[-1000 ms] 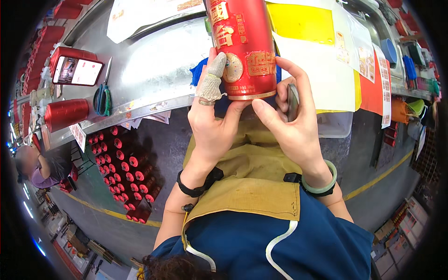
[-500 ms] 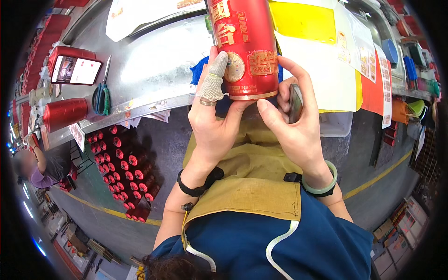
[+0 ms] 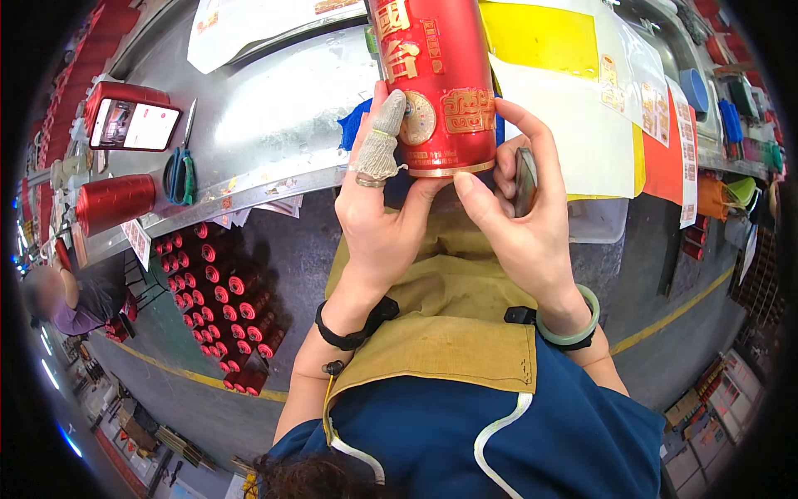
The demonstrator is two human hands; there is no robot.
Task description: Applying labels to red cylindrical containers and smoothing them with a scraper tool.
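A large red bottle [image 3: 449, 83] with raised gold lettering and a gold rim lies over the bench edge, its base toward me and its far end cut off by the frame. My left hand [image 3: 378, 183] grips its left side, the index finger covered by a grey cloth finger cot [image 3: 382, 141]. My right hand [image 3: 532, 216] rests its index finger on the right side and presses its thumb to the gold rim. Curled in that hand's other fingers is a dark, flat, rounded piece [image 3: 525, 183]; its kind is unclear. Blue cloth [image 3: 355, 126] shows under the bottle.
On the metal bench [image 3: 274, 108], left, are scissors [image 3: 179, 175], a phone [image 3: 135, 125] and a red cylinder [image 3: 116, 204]. Yellow sheet [image 3: 540, 40] and white paper [image 3: 540, 108] lie right. Several red bottles [image 3: 220, 295] stand on the floor. Another person [image 3: 79, 299] sits far left.
My right thumb has slid slightly left along the bottle's rim. The bottle and my left hand stay almost still. At far left the other person's arm has shifted.
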